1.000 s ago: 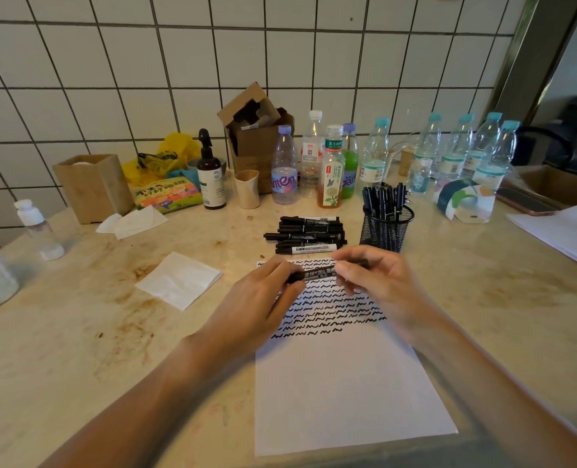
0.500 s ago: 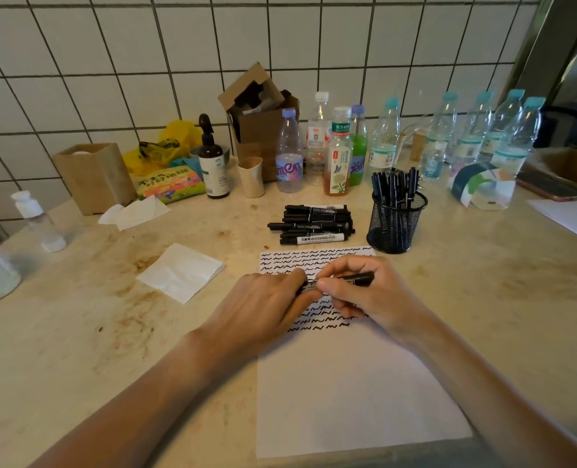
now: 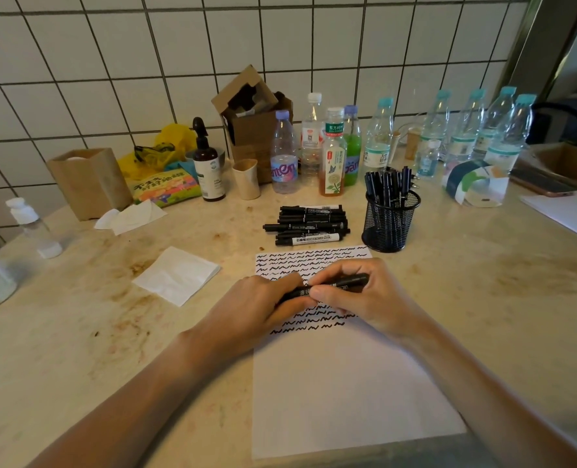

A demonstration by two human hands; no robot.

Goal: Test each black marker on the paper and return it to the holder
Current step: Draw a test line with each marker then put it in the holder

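Note:
A black marker (image 3: 344,282) lies level between both hands above the white paper (image 3: 341,393), whose upper half is covered with rows of black squiggles. My left hand (image 3: 263,305) grips the marker's left end, which is hidden under its fingers. My right hand (image 3: 354,295) pinches the marker's middle and right part. A pile of several black markers (image 3: 309,225) lies just beyond the paper. The black mesh holder (image 3: 390,221) stands to the pile's right with several markers upright in it.
A folded tissue (image 3: 177,275) lies left of the paper. Along the tiled wall stand several bottles (image 3: 334,153), a cardboard box (image 3: 253,119), a pump bottle (image 3: 207,163) and a tissue box (image 3: 89,182). More paper (image 3: 570,211) lies at the far right edge.
Both hands stay on the marker and have drawn slightly closer together over the squiggles; the camera view has tilted down a little.

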